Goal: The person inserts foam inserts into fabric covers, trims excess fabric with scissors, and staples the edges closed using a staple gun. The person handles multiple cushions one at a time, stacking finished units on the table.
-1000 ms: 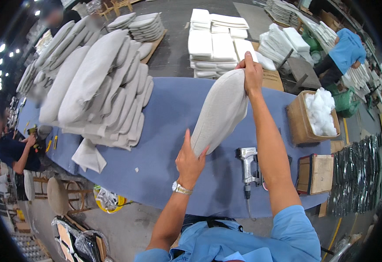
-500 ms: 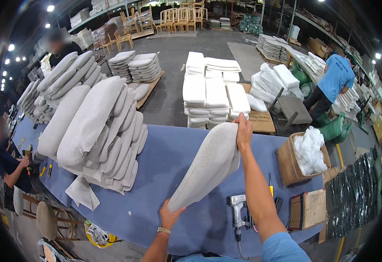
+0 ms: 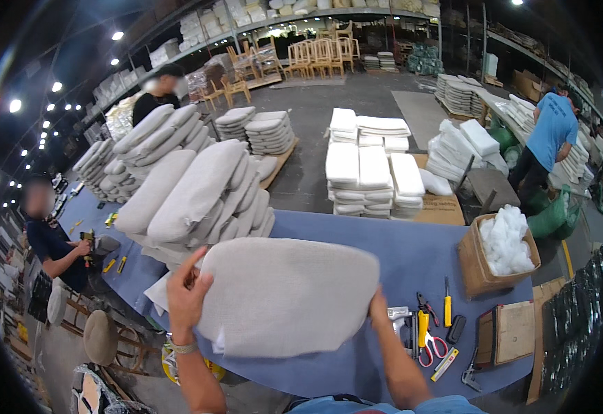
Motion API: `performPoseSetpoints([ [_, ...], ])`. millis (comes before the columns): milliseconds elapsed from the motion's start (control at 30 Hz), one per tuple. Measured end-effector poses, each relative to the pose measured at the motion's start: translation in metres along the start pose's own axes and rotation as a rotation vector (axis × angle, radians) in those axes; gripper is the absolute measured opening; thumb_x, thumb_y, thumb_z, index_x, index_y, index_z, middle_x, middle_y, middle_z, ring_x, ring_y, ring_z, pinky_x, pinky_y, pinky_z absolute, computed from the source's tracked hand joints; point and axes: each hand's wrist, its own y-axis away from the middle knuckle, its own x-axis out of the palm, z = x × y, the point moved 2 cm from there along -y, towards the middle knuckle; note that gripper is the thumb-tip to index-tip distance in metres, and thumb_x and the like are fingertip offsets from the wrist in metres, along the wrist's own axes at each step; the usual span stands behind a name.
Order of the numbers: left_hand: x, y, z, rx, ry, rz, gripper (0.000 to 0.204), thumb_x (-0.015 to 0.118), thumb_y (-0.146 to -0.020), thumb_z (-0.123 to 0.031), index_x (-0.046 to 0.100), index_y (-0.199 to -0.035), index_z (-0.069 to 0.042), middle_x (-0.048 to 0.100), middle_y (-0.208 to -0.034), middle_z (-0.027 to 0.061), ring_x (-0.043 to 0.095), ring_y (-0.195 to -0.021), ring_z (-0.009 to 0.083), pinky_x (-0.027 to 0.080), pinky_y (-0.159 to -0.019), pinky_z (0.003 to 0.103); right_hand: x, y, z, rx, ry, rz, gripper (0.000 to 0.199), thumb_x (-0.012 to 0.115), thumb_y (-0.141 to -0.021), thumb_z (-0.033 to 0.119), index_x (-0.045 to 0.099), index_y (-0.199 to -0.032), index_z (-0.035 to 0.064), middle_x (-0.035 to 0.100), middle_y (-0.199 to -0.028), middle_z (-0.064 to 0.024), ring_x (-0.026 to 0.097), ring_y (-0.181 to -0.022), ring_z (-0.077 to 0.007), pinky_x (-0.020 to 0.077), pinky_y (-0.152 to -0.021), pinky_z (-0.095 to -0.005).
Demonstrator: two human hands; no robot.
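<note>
A grey fabric-covered seat cushion [image 3: 288,297] is held up above the blue table, its broad face turned upward. At its left edge my left hand [image 3: 188,293] grips it, with thumb and fingers bent; part of the fingers is hidden. My right hand [image 3: 379,308] holds the cushion's right end, and most of its fingers are out of sight behind the edge. A piled stack of similar grey cushions [image 3: 198,193] stands just beyond the left hand. To the right of the right hand lies a staple gun [image 3: 399,313], partly hidden by the arm.
Red-handled scissors [image 3: 434,350], a yellow screwdriver [image 3: 448,308] and pliers [image 3: 427,308] lie on the blue table [image 3: 301,231]. A cardboard box [image 3: 474,257] of white stuffing stands at right. White foam pads [image 3: 360,165] are stacked beyond. Co-workers stand at left [image 3: 56,241] and right [image 3: 551,131].
The cushion has turned from upright and slanting to lying broadside between my hands. My left hand has moved up and left, my right hand down. The view has shifted left.
</note>
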Motion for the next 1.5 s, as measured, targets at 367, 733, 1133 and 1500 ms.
performPoseSetpoints([
  [367, 0.126, -0.056, 0.020, 0.234, -0.082, 0.381, 0.042, 0.068, -0.094, -0.036, 0.071, -0.125, -0.009, 0.074, -0.105, 0.0217, 0.072, -0.097, 0.0322, 0.055, -0.080, 0.037, 0.094, 0.153, 0.158, -0.968, 0.132, 0.614, 0.062, 0.066, -0.097, 0.025, 0.046, -0.152, 0.0063, 0.042, -0.160, -0.0171, 0.041, -0.146, -0.0326, 0.0376, -0.116, -0.0409],
  [733, 0.169, 0.155, 0.034, 0.111, 0.381, 0.336, 0.081, 0.074, -0.092, -0.026, 0.033, -0.158, -0.002, 0.043, -0.159, 0.0187, 0.041, -0.147, 0.0267, 0.036, -0.117, 0.034, 0.086, 0.120, 0.151, -0.834, -0.150, 0.473, 0.085, 0.039, -0.103, 0.066, 0.026, -0.162, 0.0056, 0.031, -0.165, -0.0140, 0.031, -0.150, -0.0273, 0.0237, -0.123, -0.0387],
  [1133, 0.147, 0.059, 0.060, -0.053, 0.277, 0.356, 0.039, 0.048, -0.108, -0.029, 0.066, -0.120, 0.004, 0.065, -0.081, 0.0113, 0.052, -0.070, 0.0141, 0.046, -0.065, 0.033, 0.115, 0.152, 0.175, -1.027, 0.256, 0.168, 0.065, 0.046, -0.097, 0.016, 0.032, -0.159, 0.0017, 0.038, -0.160, -0.0236, 0.036, -0.149, -0.0379, 0.0284, -0.122, -0.0394],
  [1500, 0.255, 0.024, 0.122, -0.226, 0.273, 0.700, 0.057, 0.039, -0.108, -0.047, 0.065, -0.129, -0.001, 0.070, -0.118, 0.0280, 0.064, -0.116, 0.0445, 0.048, -0.100, 0.048, 0.080, 0.013, 0.096, -0.521, 0.732, -0.291, 0.052, 0.041, -0.099, 0.024, 0.051, -0.147, 0.0059, 0.064, -0.129, -0.0300, 0.060, -0.122, -0.0458, 0.0446, -0.107, -0.0475],
])
